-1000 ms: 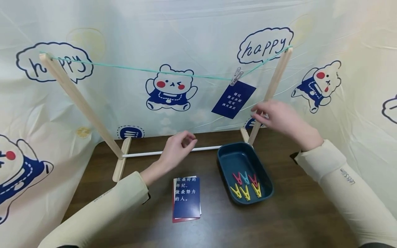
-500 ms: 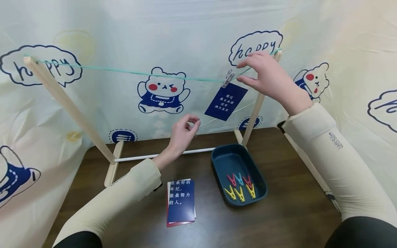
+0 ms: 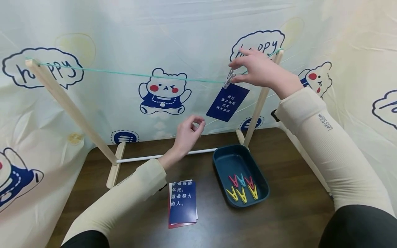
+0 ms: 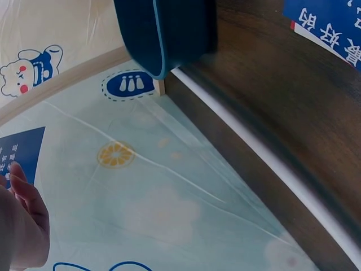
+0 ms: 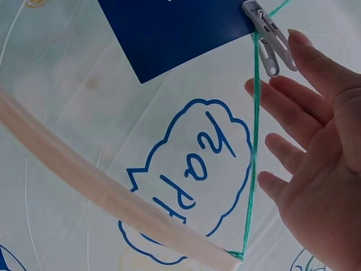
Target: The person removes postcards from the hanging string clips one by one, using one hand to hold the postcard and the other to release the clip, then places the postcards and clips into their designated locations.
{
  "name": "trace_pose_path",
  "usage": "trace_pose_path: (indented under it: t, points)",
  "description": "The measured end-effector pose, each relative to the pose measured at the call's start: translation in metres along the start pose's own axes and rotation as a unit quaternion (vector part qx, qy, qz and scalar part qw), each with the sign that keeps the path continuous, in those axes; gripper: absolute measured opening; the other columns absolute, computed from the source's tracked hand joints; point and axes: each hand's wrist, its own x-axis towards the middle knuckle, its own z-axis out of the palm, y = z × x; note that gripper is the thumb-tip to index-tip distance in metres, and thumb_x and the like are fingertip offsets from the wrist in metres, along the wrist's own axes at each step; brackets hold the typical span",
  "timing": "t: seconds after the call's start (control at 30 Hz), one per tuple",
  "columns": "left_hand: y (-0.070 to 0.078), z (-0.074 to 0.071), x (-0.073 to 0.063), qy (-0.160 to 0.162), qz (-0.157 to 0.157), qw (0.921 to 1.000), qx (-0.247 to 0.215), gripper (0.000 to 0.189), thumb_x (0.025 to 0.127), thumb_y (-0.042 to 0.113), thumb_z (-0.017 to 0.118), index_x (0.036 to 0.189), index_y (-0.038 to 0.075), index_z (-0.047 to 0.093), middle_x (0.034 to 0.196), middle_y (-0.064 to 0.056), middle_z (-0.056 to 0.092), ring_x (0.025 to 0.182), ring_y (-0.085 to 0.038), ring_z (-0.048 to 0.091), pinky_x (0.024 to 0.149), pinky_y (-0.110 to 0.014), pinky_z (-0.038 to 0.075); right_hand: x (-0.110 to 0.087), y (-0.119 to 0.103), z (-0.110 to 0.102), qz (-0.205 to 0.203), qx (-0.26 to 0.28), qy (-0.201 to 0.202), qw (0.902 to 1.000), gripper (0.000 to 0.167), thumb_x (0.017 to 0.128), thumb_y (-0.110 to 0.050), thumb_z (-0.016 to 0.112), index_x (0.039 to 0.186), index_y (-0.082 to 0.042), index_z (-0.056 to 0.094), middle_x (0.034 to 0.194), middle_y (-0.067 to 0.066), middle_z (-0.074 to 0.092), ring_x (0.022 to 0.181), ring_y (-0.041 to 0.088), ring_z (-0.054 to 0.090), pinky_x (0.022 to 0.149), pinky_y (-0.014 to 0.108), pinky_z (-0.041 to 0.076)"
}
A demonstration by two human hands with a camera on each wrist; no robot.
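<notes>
A dark blue card [image 3: 227, 103] with white writing hangs tilted from a green string [image 3: 130, 73], held there by a grey clothespin [image 5: 265, 39]. Around the clothespin's handle ends my right hand [image 3: 258, 70] stands with thumb and forefinger spread. In the right wrist view, the thumb tip is right beside one handle and the other fingers [image 5: 299, 113] are apart from it. My left hand [image 3: 187, 136] hovers below and left of the card, its fingers loosely curled with nothing in them.
The string runs between two wooden posts [image 3: 72, 112], joined low down by a white rod [image 3: 136, 159]. A dark teal tray [image 3: 231, 162] holds several red, yellow and blue clothespins [image 3: 243, 196]. A stack of cards [image 3: 183, 206] lies on the brown table [image 3: 136, 213].
My right hand has risen from beside the card and moved left to the clothespin. My left hand has moved slightly up and right. The view has shifted a little.
</notes>
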Motion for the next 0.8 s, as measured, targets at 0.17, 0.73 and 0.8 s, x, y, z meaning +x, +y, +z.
trace_pose_path:
  t: [0.17,0.73,0.8]
  points:
    - [0.000,0.003,0.006,-0.003,-0.015,0.9998,0.008,0.020,0.102,0.017,0.069,0.118,0.005,0.069,0.108,-0.011,0.070,0.067,-0.021,0.061,0.065,-0.030,0.055,0.002,0.004,0.003,-0.018,0.018,0.005,0.9997,0.043,0.103,-0.026,0.068,0.136,0.001,0.064,0.138,0.022,0.064,0.160,0.035,0.015,0.129,0.053,0.001]
    - [0.008,0.020,0.011,-0.054,-0.066,0.9951,-0.050,0.038,0.103,0.016,0.067,0.140,0.007,0.061,0.130,-0.015,0.067,0.070,-0.019,0.071,0.062,-0.043,0.063,-0.006,0.000,-0.001,-0.002,0.084,-0.007,0.9964,0.039,0.103,-0.029,0.068,0.132,-0.003,0.067,0.135,0.021,0.067,0.157,0.030,0.027,0.127,0.053,0.019]
    - [0.009,0.022,0.011,-0.057,-0.075,0.9934,-0.066,0.037,0.103,0.015,0.067,0.139,0.006,0.061,0.127,-0.015,0.068,0.071,-0.020,0.072,0.062,-0.040,0.063,-0.008,0.001,-0.001,-0.005,0.087,-0.003,0.9962,0.039,0.103,-0.029,0.068,0.131,-0.003,0.068,0.134,0.021,0.068,0.158,0.027,0.024,0.126,0.053,0.022]
